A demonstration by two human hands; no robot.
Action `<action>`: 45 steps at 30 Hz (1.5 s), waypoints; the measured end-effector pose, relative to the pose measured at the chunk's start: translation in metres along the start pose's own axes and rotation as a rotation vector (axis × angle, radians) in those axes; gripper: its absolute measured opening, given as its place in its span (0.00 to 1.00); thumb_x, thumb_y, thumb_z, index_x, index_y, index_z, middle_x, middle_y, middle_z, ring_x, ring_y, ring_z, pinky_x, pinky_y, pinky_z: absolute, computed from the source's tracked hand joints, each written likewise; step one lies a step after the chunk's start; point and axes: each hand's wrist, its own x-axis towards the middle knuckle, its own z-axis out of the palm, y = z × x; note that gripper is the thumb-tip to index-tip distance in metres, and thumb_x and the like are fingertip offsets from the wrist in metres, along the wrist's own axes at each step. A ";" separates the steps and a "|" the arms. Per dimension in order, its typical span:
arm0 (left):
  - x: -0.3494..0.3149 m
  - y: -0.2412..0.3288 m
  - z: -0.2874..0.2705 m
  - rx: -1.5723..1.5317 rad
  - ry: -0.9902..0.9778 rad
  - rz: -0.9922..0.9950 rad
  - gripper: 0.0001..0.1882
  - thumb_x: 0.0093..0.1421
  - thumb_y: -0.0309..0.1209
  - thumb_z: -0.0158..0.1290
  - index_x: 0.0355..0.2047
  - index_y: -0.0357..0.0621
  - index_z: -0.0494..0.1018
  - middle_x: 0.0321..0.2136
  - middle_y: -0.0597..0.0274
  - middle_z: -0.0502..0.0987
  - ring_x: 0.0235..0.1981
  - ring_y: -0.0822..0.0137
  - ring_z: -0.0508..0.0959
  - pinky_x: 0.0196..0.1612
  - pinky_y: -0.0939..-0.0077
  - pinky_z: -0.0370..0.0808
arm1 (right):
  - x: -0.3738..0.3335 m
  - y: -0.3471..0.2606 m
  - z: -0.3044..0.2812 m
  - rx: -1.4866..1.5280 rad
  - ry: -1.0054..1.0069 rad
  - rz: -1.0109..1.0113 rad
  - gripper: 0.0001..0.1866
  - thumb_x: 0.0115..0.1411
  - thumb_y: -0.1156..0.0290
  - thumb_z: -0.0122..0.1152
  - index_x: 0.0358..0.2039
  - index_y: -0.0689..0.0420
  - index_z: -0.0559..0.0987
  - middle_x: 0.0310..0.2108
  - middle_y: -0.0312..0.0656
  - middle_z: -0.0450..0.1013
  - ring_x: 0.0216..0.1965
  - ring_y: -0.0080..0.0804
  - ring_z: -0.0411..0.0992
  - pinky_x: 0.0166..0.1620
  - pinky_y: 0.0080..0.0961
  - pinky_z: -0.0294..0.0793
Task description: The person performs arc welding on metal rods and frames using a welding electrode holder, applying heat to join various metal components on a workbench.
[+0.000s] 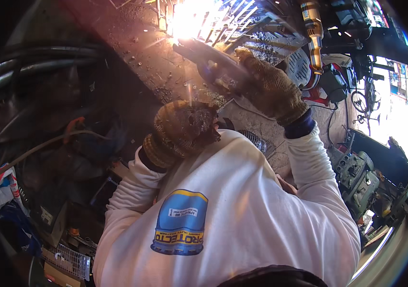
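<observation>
A glaring white welding arc (184, 29) burns at the top centre, beside a row of thin metal bars (235, 24). My right hand (278, 91), in a worn brown work glove, closes around a dark welding torch (218, 69) whose far end reaches the arc; the torch's details are lost in shadow. My left hand (182, 129) wears a matching, blackened glove. It is curled near my chest, below the torch, and whatever its fingers grip is hidden. Under the arc lies a brownish work surface (151, 67) scattered with small metal bits.
A yellow power tool (313, 36) lies at the upper right, near a black and red machine (333, 81). Greenish machinery (359, 179) stands at the right. Toward the lower left are a wire basket (72, 260), a hose (46, 148) and dark clutter.
</observation>
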 end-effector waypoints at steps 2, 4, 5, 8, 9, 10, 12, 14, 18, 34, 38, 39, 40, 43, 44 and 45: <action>0.002 0.002 -0.001 -0.089 -0.058 -0.095 0.12 0.57 0.30 0.62 0.40 0.44 0.75 0.30 0.63 0.78 0.30 0.64 0.80 0.32 0.70 0.77 | -0.003 -0.001 0.002 0.132 -0.014 0.075 0.30 0.60 0.73 0.70 0.61 0.66 0.70 0.53 0.52 0.76 0.50 0.43 0.79 0.52 0.32 0.80; -0.001 0.004 0.001 -0.789 -0.078 -0.516 0.10 0.58 0.29 0.62 0.38 0.42 0.75 0.28 0.63 0.78 0.29 0.66 0.80 0.32 0.72 0.77 | -0.001 -0.001 0.001 0.055 0.010 0.046 0.29 0.60 0.74 0.69 0.60 0.66 0.71 0.54 0.51 0.76 0.50 0.42 0.79 0.52 0.32 0.81; -0.016 0.003 0.010 -1.145 -0.111 -0.696 0.18 0.61 0.38 0.57 0.49 0.45 0.76 0.38 0.62 0.79 0.38 0.62 0.80 0.41 0.68 0.78 | 0.001 0.000 0.000 0.025 0.015 0.027 0.29 0.60 0.74 0.69 0.60 0.65 0.71 0.54 0.51 0.76 0.50 0.42 0.79 0.52 0.32 0.81; 0.010 0.009 -0.012 -0.262 -0.422 -0.477 0.17 0.63 0.40 0.56 0.49 0.47 0.76 0.38 0.63 0.79 0.38 0.66 0.80 0.40 0.73 0.77 | -0.002 0.005 -0.001 -0.147 -0.037 -0.082 0.27 0.59 0.71 0.69 0.58 0.63 0.73 0.50 0.49 0.77 0.46 0.41 0.80 0.48 0.34 0.81; 0.017 0.012 -0.015 0.032 -0.422 -0.352 0.17 0.63 0.42 0.56 0.49 0.49 0.77 0.37 0.63 0.79 0.38 0.68 0.80 0.38 0.72 0.77 | -0.002 0.002 -0.002 -0.189 -0.058 -0.077 0.27 0.59 0.68 0.69 0.58 0.61 0.73 0.47 0.48 0.77 0.44 0.42 0.80 0.44 0.34 0.81; -0.009 -0.004 0.004 -0.017 -0.278 -0.338 0.18 0.64 0.43 0.56 0.49 0.50 0.77 0.38 0.63 0.79 0.38 0.65 0.80 0.40 0.68 0.77 | -0.001 0.001 -0.005 -0.232 -0.074 -0.079 0.27 0.59 0.65 0.69 0.57 0.60 0.72 0.43 0.47 0.78 0.42 0.42 0.80 0.40 0.35 0.81; -0.022 -0.005 0.012 0.352 0.070 0.058 0.20 0.64 0.46 0.57 0.51 0.50 0.76 0.42 0.63 0.80 0.41 0.59 0.80 0.46 0.59 0.78 | 0.018 -0.016 -0.019 0.227 -0.229 0.358 0.30 0.59 0.60 0.69 0.58 0.58 0.71 0.38 0.46 0.78 0.36 0.45 0.81 0.33 0.37 0.79; -0.032 0.000 0.018 0.725 0.130 0.080 0.28 0.68 0.52 0.51 0.61 0.49 0.68 0.48 0.55 0.76 0.45 0.51 0.77 0.50 0.53 0.77 | 0.017 -0.021 -0.010 0.250 -0.219 0.464 0.33 0.59 0.60 0.69 0.61 0.59 0.68 0.33 0.49 0.77 0.31 0.49 0.80 0.31 0.40 0.78; -0.028 -0.004 0.014 0.968 0.126 0.138 0.33 0.71 0.56 0.41 0.58 0.38 0.68 0.43 0.42 0.76 0.40 0.50 0.79 0.40 0.57 0.81 | 0.008 -0.015 0.001 0.246 -0.166 0.433 0.33 0.65 0.55 0.62 0.66 0.56 0.64 0.36 0.53 0.79 0.37 0.51 0.80 0.36 0.41 0.78; -0.038 -0.010 0.017 0.579 0.016 0.140 0.20 0.64 0.44 0.57 0.53 0.51 0.74 0.46 0.69 0.80 0.46 0.56 0.79 0.55 0.45 0.72 | 0.016 -0.015 -0.011 0.145 -0.311 0.535 0.36 0.65 0.55 0.62 0.68 0.57 0.63 0.34 0.54 0.81 0.35 0.51 0.82 0.38 0.42 0.81; -0.037 -0.010 0.018 0.449 0.018 0.088 0.20 0.63 0.43 0.59 0.53 0.53 0.74 0.46 0.70 0.80 0.46 0.58 0.79 0.54 0.45 0.72 | 0.013 -0.012 -0.008 0.157 -0.248 0.470 0.34 0.67 0.55 0.59 0.68 0.59 0.63 0.33 0.53 0.80 0.33 0.49 0.81 0.36 0.37 0.82; -0.039 -0.013 0.020 0.429 0.016 0.096 0.20 0.63 0.43 0.59 0.53 0.52 0.74 0.46 0.71 0.80 0.46 0.59 0.79 0.54 0.45 0.72 | 0.015 -0.012 -0.009 0.139 -0.268 0.480 0.34 0.67 0.55 0.60 0.67 0.59 0.63 0.32 0.53 0.80 0.32 0.50 0.81 0.36 0.37 0.82; -0.040 -0.013 0.020 0.419 0.014 0.100 0.20 0.63 0.44 0.59 0.53 0.52 0.74 0.46 0.71 0.80 0.46 0.59 0.79 0.53 0.45 0.72 | 0.016 -0.012 -0.010 0.122 -0.288 0.489 0.34 0.67 0.56 0.60 0.67 0.59 0.63 0.32 0.54 0.80 0.32 0.50 0.81 0.35 0.38 0.82; -0.036 -0.010 0.019 0.533 0.047 0.119 0.20 0.63 0.44 0.59 0.52 0.50 0.75 0.45 0.69 0.80 0.45 0.61 0.79 0.52 0.49 0.73 | 0.015 -0.012 -0.010 0.145 -0.309 0.531 0.32 0.65 0.58 0.64 0.66 0.55 0.67 0.38 0.53 0.80 0.37 0.47 0.81 0.38 0.37 0.82; -0.034 -0.009 0.020 0.575 0.059 0.124 0.20 0.63 0.44 0.59 0.51 0.50 0.75 0.44 0.68 0.80 0.45 0.62 0.79 0.52 0.51 0.74 | 0.011 -0.006 -0.005 0.146 -0.309 0.531 0.32 0.65 0.58 0.64 0.66 0.55 0.67 0.38 0.53 0.80 0.37 0.47 0.81 0.38 0.37 0.82; -0.029 -0.008 0.020 -0.006 -0.098 -0.279 0.18 0.63 0.41 0.60 0.50 0.48 0.75 0.41 0.67 0.80 0.42 0.63 0.79 0.50 0.56 0.76 | 0.007 0.005 0.003 0.013 -0.172 0.210 0.33 0.64 0.57 0.63 0.66 0.55 0.67 0.42 0.53 0.79 0.41 0.49 0.81 0.42 0.39 0.82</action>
